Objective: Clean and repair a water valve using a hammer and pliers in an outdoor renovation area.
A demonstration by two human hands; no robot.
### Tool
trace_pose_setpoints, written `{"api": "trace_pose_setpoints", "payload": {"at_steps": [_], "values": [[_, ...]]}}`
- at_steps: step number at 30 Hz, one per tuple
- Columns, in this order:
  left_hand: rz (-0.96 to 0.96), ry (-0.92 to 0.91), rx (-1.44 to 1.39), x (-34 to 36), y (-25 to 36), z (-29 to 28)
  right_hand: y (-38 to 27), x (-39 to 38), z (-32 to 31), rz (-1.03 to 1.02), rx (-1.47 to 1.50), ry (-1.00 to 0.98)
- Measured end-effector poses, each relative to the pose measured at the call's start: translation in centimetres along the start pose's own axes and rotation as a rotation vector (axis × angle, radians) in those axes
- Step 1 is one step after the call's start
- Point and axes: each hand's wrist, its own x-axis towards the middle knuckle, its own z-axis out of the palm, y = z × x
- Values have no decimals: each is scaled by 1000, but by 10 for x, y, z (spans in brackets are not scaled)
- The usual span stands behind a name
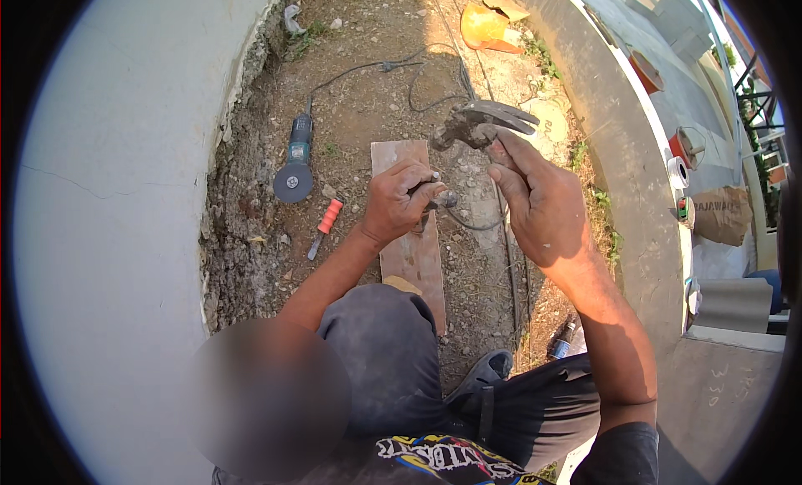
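Note:
My right hand [545, 203] is wrapped round the handle of a claw hammer [478, 124], close under its head. The hammer is raised above the ground, its claw pointing right. To its left, my left hand [394, 203] is closed in a pinch over a wooden board [409, 264]. A small pale tip shows at its fingertips, too small to name. Just beside those fingers is a dark, rounded object [448, 200], partly hidden by the hand. The board lies lengthwise on the dirt in front of my knee.
An angle grinder [294, 163] with its cord and a chisel with an orange handle [327, 226] lie left of the board. A wall [125, 176] rises at the left, a low ledge [639, 142] at the right. A bottle [562, 341] lies near my right knee.

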Motion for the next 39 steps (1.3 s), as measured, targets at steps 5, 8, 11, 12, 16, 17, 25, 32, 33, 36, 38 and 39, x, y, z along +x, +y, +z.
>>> {"api": "trace_pose_setpoints", "payload": {"at_steps": [5,8,11,12,16,17,25,32,33,36,38,39], "values": [[-33,35,-46,1,-1,1,1,-5,5,-130,39,303],[-150,-40,3,-2,0,-6,12,-9,13,77,-114,-192],[-15,6,9,0,3,0,10,-2,5,12,7,-45],[-24,3,11,-1,3,0,5,1,0,-61,93,77],[-54,8,-13,-4,-1,1,-10,5,-5,-114,153,327],[-31,9,-20,-2,-2,3,-8,2,-4,-111,148,329],[-41,-13,-21,1,4,4,3,2,-2,42,-36,-78],[-109,-48,1,-1,3,-1,11,-7,7,62,-203,-217],[-104,-50,1,-2,3,-2,15,-8,7,63,-204,-212],[-23,-23,3,-10,-3,-2,9,-9,-3,181,-5,-233],[-137,-23,-118,-9,-5,-1,13,-13,-6,156,49,-177],[-134,-23,-116,-9,-5,-2,17,-15,-7,134,100,-120]]}}
